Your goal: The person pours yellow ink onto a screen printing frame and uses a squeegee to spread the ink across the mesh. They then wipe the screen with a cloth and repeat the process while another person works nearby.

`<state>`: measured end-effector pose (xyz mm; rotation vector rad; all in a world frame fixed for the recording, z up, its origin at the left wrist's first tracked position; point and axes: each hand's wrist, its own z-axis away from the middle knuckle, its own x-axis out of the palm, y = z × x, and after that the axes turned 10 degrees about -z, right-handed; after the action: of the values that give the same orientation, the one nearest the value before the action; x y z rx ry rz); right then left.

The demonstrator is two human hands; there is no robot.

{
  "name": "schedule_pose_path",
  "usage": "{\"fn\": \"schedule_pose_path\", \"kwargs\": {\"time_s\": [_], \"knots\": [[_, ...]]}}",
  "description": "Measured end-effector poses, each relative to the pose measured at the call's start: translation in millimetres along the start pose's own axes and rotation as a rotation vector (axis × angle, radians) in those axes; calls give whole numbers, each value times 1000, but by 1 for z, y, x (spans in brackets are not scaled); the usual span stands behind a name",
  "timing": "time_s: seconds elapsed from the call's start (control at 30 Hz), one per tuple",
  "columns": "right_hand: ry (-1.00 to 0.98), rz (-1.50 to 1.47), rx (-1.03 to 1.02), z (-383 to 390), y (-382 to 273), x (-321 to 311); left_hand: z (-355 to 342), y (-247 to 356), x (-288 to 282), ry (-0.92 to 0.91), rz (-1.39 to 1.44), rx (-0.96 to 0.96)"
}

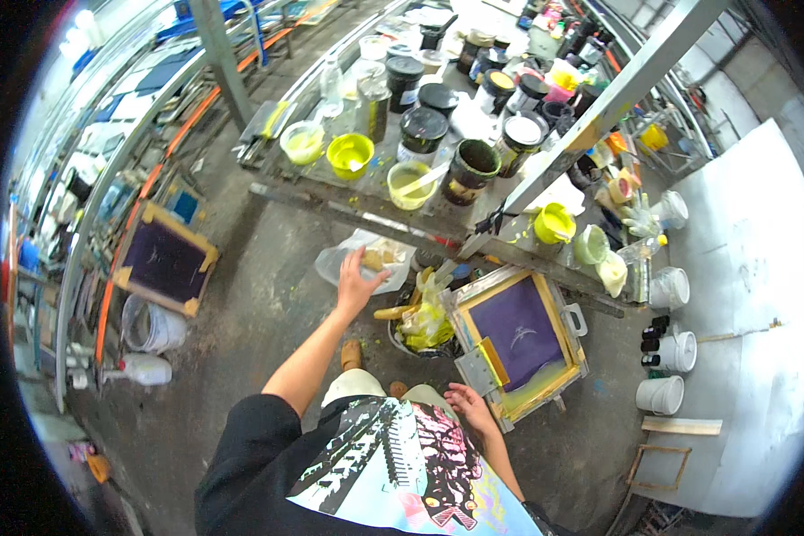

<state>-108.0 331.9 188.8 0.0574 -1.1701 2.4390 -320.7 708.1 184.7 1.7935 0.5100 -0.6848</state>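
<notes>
My left hand [359, 284] reaches forward with its fingers spread and nothing in them. It is over the near edge of a translucent plastic tub or bag [332, 264] that holds tan, crumpled-looking pieces [381, 258]. My right hand [473, 409] hangs by my right thigh, fingers loosely bent and apart, with no object visible in it. Close beside it leans a screen-printing frame [558, 380] with dark purple mesh and a pale curved design. A squeegee-like tool [484, 366] with a metal plate and yellow edge rests on the frame's left side.
A dark bin [405, 344] with yellow-green plastic stands between tub and frame. Ahead, a workbench [330, 186] carries several ink jars, a yellow bowl [350, 155] and a metal post [612, 103]. Another framed screen [165, 259] and a bucket [152, 323] stand left; white buckets [659, 394] line the right.
</notes>
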Motion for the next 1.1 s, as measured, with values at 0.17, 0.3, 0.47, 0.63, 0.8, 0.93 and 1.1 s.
{"fn": "schedule_pose_path", "kwargs": {"time_s": [0.17, 0.3, 0.47, 0.63, 0.8, 0.93, 1.1], "knots": [[241, 142, -185, -6, 33, 27, -130, 20, 26, 28, 61, 43], [506, -60, -4, 22, 61, 56, -170, 22, 44, 23, -19, 100], [566, -234, -96, 57, 103, 87, -186, 8, 59, 3, -5, 86], [720, -220, -17, 93, 92, 130, -190, 14, 62, -43, 58, 26], [684, -242, -69, 103, 118, 125, -167, 16, 57, 54, 252, 54], [621, -234, -102, 105, 124, 101, -126, 18, 44, 43, 412, 105], [576, -123, -317, 117, 95, 72, -20, 54, 3, -250, 527, 161]]}}
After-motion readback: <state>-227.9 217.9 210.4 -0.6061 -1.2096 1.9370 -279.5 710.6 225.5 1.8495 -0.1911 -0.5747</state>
